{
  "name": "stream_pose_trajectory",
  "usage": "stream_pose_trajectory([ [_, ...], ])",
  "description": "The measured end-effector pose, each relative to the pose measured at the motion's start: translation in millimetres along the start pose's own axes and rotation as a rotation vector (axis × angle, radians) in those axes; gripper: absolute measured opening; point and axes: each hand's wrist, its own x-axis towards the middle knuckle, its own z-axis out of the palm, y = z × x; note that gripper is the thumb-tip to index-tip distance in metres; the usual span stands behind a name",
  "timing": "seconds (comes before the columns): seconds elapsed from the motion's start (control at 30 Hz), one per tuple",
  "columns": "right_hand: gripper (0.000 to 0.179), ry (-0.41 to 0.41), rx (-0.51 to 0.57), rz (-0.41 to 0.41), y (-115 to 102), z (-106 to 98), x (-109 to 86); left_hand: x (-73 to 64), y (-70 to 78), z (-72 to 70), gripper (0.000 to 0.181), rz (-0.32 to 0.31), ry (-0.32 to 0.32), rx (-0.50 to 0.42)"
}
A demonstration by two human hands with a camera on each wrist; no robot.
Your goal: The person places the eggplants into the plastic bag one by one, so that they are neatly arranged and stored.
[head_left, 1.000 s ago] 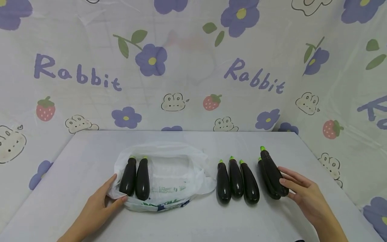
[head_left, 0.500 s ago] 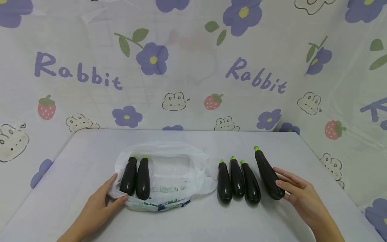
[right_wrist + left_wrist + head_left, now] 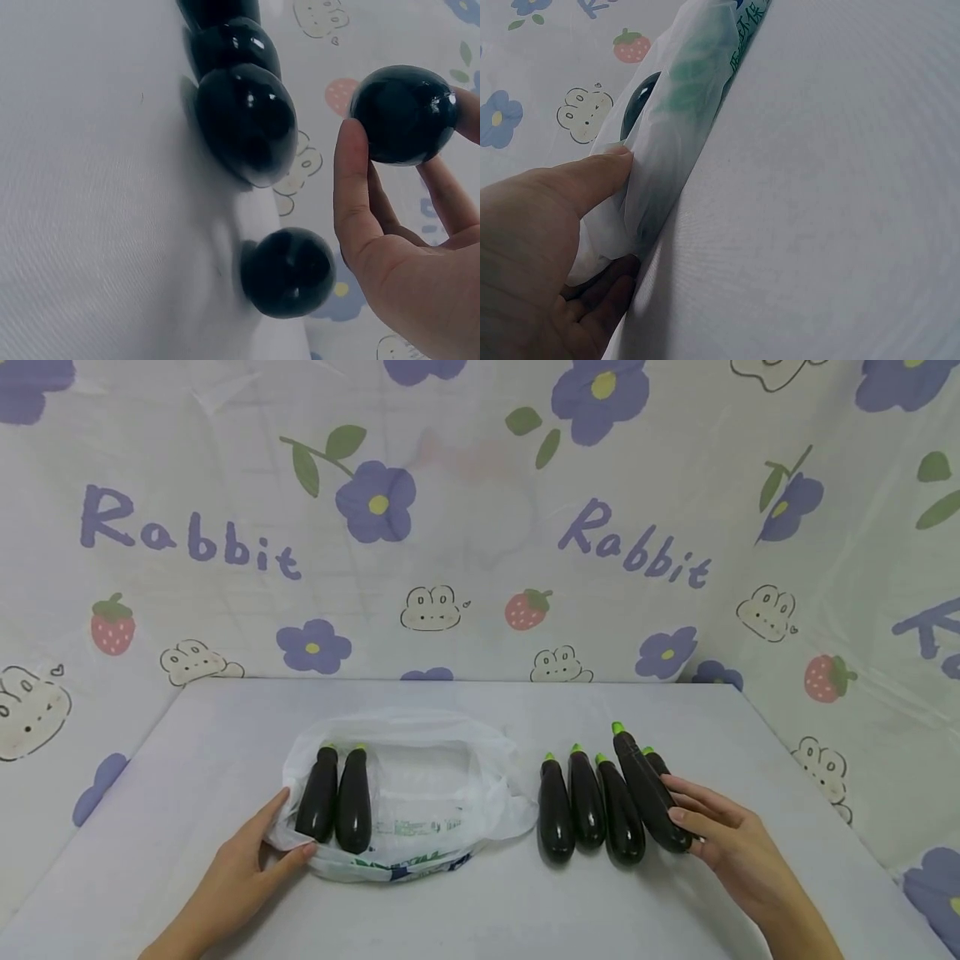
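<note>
My left hand holds the near left edge of a white plastic bag, thumb on one side and fingers on the other. Inside the bag's left part lie two dark eggplants side by side. My right hand grips another eggplant by its thick end, green stem pointing away. In the right wrist view this held eggplant is raised off the table. A further eggplant lies on the table beneath it, partly hidden in the head view.
Three eggplants lie in a row right of the bag on the white table. A patterned cloth hangs behind the table and along its sides.
My right hand has lifted the eggplant and carried it left towards the row of three, uncovering part of the one lying behind. The left hand and the bag have stayed in place.
</note>
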Motion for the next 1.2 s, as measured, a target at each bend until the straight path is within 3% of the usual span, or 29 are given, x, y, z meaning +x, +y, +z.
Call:
stream_pose_trajectory([
  [0.43,0.045,-0.053,-0.034,0.025,0.6,29.0,2.6,2.0,2.6,-0.2,0.088,0.017,0.009,-0.006],
  [0.7,0.046,-0.092,-0.046,0.036,-2.3,51.8,2.6,3.0,3.2,0.6,0.092,-0.008,-0.032,-0.012],
  [0.9,0.047,-0.129,-0.033,0.039,-5.4,64.6,3.6,1.9,1.8,0.0,0.091,-0.008,-0.027,-0.015],
  [1.2,0.051,-0.13,-0.046,0.079,-12.6,92.0,7.4,0.5,0.9,-0.2,0.091,-0.008,-0.023,-0.006],
])
